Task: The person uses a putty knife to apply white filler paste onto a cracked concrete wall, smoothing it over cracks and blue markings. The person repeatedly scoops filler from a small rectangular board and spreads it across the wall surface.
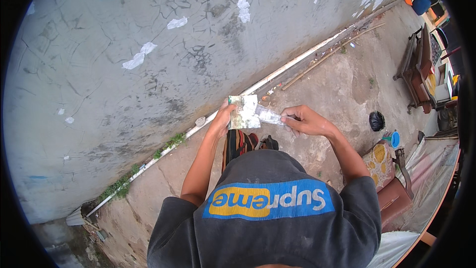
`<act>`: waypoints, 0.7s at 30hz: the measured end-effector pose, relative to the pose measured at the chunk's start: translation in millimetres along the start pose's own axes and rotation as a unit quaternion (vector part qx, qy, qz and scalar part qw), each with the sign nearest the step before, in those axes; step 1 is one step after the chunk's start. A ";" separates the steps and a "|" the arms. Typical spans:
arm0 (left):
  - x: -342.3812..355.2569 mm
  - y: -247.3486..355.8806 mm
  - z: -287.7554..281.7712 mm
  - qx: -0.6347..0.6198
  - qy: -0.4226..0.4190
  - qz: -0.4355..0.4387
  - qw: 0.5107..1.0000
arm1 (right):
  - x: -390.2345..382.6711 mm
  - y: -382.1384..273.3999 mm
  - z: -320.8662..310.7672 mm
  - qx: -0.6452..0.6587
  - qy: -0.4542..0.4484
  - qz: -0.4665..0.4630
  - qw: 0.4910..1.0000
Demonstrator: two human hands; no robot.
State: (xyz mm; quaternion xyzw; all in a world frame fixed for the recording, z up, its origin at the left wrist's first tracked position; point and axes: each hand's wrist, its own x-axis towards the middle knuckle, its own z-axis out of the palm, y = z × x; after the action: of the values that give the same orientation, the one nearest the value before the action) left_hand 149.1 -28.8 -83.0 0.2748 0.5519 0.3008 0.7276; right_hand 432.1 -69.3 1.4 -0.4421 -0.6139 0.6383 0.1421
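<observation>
In the head view, my left hand [223, 119] grips the left edge of a small flat board [242, 106] smeared with white paste. My right hand [297, 121] is closed on a putty knife [267, 115], whose broad blade carries white paste and meets the board's right side. Both are held in front of my body, near a cracked grey wall [168, 30] dotted with white patches.
A white pipe [272, 75] runs along the wall's foot, beside a bamboo pole [332, 54] and weeds [176, 140]. To the right are wooden furniture [421, 69], a black bag [377, 121], a blue bucket [395, 139] and a plastic sheet [431, 178]; a blue barrel [421, 4] stands farther off.
</observation>
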 end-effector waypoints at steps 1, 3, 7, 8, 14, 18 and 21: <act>-0.2 -1.4 -4.0 -0.002 0.002 0.014 1.000 | 4.2 3.0 -2.9 0.064 0.019 -0.015 0.998; 5.6 -19.9 -19.9 -0.038 0.026 0.059 0.997 | 8.8 2.2 -7.1 0.192 0.050 -0.038 0.979; -5.9 -38.2 -33.7 -0.087 0.089 0.076 0.989 | 31.9 -11.2 -5.1 0.301 0.167 -0.149 0.927; -9.9 -43.9 -36.9 -0.104 0.098 0.067 0.987 | 42.1 -16.2 -6.7 0.306 0.194 -0.170 0.916; -11.7 -66.6 -62.6 -0.175 0.076 0.004 0.982 | 114.8 -47.9 -6.9 0.333 0.305 -0.256 0.855; -4.1 -59.9 -76.9 -0.171 0.044 -0.006 0.984 | 158.2 -75.5 -8.1 0.336 0.299 -0.288 0.845; -3.0 -44.3 -94.6 -0.171 0.039 -0.014 0.984 | 186.2 -105.1 -7.9 0.338 0.318 -0.317 0.827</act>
State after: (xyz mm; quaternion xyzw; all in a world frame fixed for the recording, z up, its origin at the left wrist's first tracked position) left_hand 62.9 -54.2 -136.2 0.1267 0.5237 0.3911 0.7461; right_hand 294.1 92.4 25.5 -0.3264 -0.3864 0.5499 0.6647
